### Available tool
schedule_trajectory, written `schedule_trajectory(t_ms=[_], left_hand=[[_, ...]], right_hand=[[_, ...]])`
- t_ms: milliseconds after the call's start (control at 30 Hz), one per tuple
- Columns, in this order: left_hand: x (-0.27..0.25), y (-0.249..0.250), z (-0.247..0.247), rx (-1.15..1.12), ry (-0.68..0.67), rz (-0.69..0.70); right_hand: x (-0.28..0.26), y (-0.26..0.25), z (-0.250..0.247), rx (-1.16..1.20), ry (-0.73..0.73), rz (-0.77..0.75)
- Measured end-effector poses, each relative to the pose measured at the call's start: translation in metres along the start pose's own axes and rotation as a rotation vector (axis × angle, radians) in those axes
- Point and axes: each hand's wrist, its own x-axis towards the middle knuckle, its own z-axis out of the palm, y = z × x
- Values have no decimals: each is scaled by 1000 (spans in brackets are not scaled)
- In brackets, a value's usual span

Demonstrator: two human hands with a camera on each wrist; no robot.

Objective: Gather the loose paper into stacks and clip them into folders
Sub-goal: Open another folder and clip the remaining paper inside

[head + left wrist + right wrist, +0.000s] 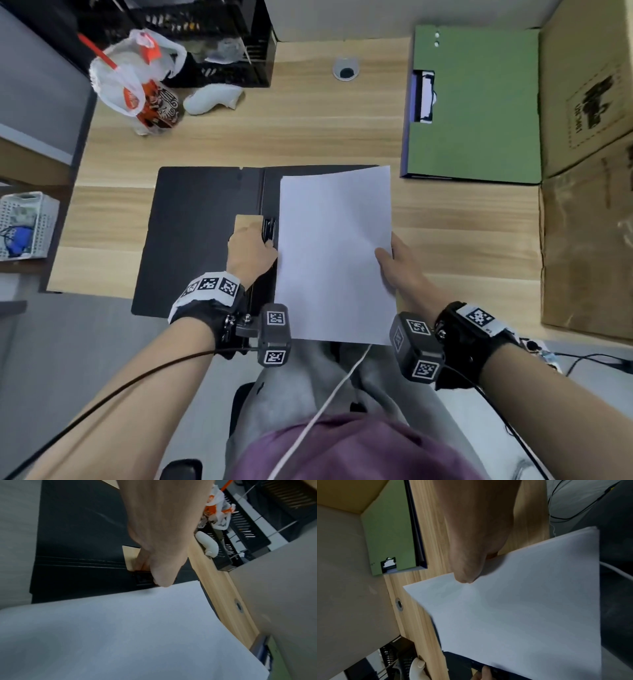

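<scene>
Head view, item: paper stack [334,253], white, long axis 12-to-6, lying over the right leaf of the open black folder [198,236] on the counter [308,137]. Right hand [402,267] at its 3 o'clock edge, thumb on top, fingers beneath, pinching the stack. Left hand [251,253] at 9 o'clock, fingers curled on the spine clip [269,228]. Clip lies just beside the stack's left edge; left hand is nearer it. Judged next: slide stack toward 9 o'clock under the clip.
</scene>
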Motion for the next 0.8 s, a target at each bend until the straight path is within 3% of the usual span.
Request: schedule_trajectory(t_ms=[300,600,800], left_hand=[[4,-16,-4,-201,-51,-43],[4,-14,0,-156,11,-12],[2,-3,12,1,47,-47]], right_hand=[[-2,-6,1,83,-46,-18],[4,-27,23,9,-74,-22],[7,-25,20,7,-214,73]])
